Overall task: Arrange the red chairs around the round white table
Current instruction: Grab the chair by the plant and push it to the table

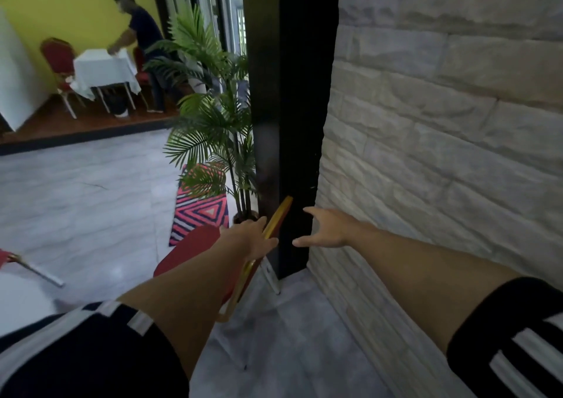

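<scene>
A red chair [195, 251] with a gold frame stands close in front of me, beside a black pillar. My left hand [253, 239] is closed around the top of its gold backrest. Just to the right, my right hand [323, 230] hovers with fingers spread and holds nothing. At the far left edge, part of another red chair [18, 260] with a metal leg shows, next to a white surface [21, 300] at the lower left that may be the round table.
The black pillar [289, 123] and a grey stone wall [441, 123] close off the right. A potted palm [213, 123] and a striped pink rug [201, 211] lie ahead. Far left, a person leans over a white-clothed table [103, 68] with red chairs [58, 59].
</scene>
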A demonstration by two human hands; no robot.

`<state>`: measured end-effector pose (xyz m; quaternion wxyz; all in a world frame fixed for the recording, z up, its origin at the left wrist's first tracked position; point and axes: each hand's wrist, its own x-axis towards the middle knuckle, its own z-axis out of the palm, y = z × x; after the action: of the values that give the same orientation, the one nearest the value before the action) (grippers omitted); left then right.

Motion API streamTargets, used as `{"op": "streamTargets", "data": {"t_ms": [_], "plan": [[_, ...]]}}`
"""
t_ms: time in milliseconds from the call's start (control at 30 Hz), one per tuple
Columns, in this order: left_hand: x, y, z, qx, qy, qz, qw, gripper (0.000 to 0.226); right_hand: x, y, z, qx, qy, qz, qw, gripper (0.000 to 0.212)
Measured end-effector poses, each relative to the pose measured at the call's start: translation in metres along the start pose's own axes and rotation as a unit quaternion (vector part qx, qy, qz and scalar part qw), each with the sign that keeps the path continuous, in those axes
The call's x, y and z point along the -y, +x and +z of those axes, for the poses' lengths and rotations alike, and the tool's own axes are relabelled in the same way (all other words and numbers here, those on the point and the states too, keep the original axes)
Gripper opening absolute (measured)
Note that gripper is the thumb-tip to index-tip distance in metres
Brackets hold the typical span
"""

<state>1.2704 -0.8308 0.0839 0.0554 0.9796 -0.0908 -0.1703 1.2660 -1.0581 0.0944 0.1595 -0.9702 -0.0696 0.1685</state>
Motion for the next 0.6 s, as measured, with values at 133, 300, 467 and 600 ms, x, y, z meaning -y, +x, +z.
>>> {"op": "streamTargets", "data": {"t_ms": [133, 300, 467, 600], "plan": [[0.012, 0.046, -0.006, -0.012, -0.018, -0.013, 1.0, 0.092, -0.001, 0.053, -0.015, 0.017, -0.02, -0.026, 0.999, 0.121], [0.016, 0.094, -0.007, -0.002, -0.057, -0.043, 0.997, 0.102, -0.005, 0.118, -0.027, 0.045, -0.073, -0.073, 0.994, 0.123], [0.008, 0.134, 0.001, 0.009, -0.119, -0.105, 0.987, 0.105, -0.012, 0.195, -0.028, 0.097, -0.12, -0.147, 0.977, 0.129], [-0.004, 0.144, 0.011, 0.029, -0.17, -0.16, 0.972, 0.103, -0.023, 0.248, -0.018, 0.135, -0.161, -0.215, 0.954, 0.126]]}}
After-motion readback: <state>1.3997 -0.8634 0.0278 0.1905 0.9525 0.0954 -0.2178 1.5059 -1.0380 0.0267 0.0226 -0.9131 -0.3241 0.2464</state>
